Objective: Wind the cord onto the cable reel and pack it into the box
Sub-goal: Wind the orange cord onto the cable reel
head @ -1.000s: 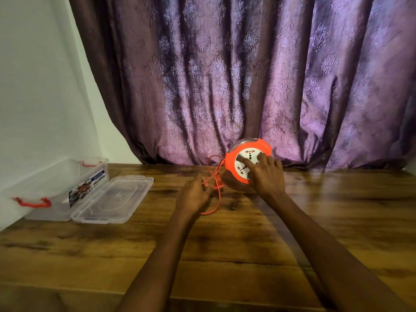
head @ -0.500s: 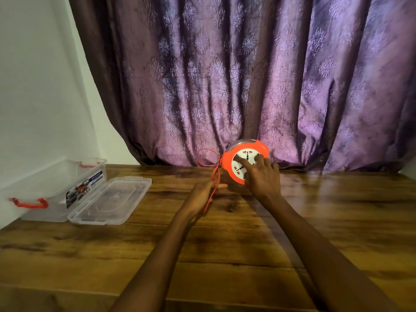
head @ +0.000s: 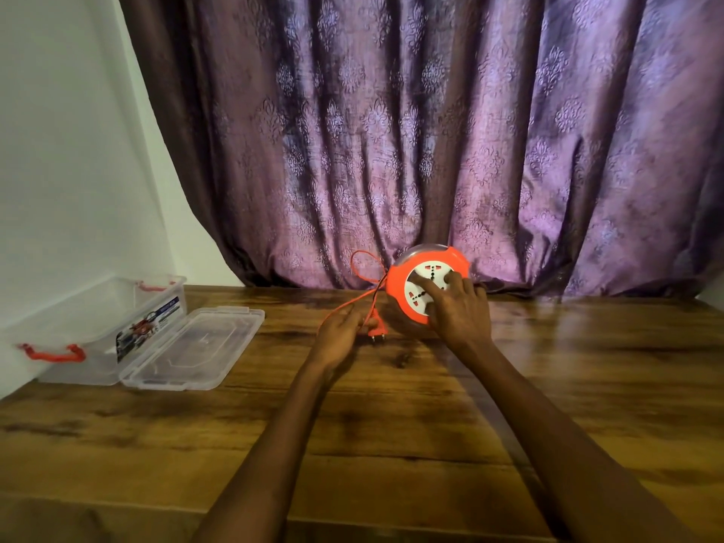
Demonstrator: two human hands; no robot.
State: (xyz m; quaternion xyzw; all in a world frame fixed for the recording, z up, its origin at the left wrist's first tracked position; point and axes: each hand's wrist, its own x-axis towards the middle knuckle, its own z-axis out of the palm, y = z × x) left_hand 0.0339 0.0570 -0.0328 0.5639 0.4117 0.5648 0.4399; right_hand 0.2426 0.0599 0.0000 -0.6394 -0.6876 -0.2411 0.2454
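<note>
An orange cable reel [head: 399, 286] with a white socket face stands tilted on edge at the back of the wooden table [head: 391, 425]. My right hand [head: 458, 311] grips its face, fingers spread over the sockets. A thin orange cord [head: 362, 264] loops out from the reel's left side and runs down to my left hand [head: 341, 333], which holds the cord just behind its orange plug [head: 378, 329]. The clear plastic box [head: 98, 327] with red handles sits at the far left, open, its lid [head: 196, 346] lying flat beside it.
A purple patterned curtain [head: 431, 150] hangs right behind the reel. A white wall [head: 58, 150] borders the table on the left, close behind the box. The table's front edge runs along the bottom of the view.
The loose cord has shortened: the loop lying on the table is gone and the plug end has come up into my left hand. My right hand has stayed on the reel's face.
</note>
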